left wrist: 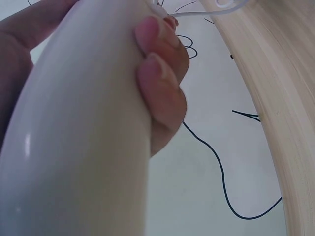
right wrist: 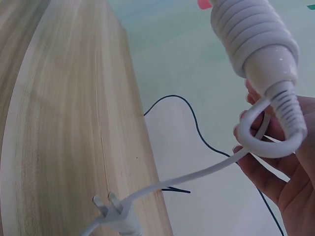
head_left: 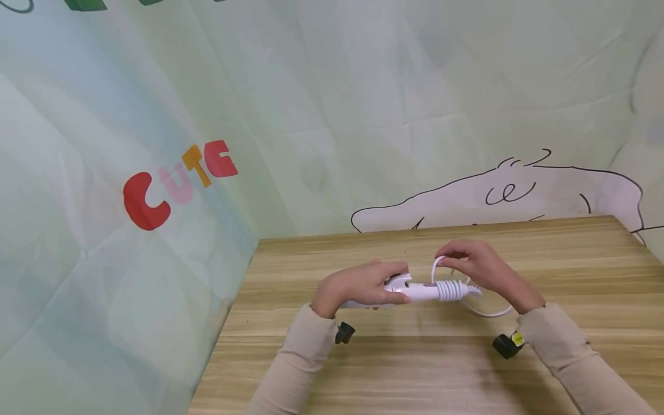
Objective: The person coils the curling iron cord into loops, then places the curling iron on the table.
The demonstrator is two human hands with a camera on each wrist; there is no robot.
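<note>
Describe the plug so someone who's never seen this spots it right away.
In the right wrist view, start from the wooden table filling the left side. Near its bottom edge in the picture, the thin white cord passes the plug. Two short prongs set it apart from the cord and the cord-wrapped device.

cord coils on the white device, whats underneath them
The coils wrap the white handle, which shows on one side; its smooth end and a ribbed sleeve show on the other. The stretch directly beneath is covered, so any markings there cannot be seen.
</note>
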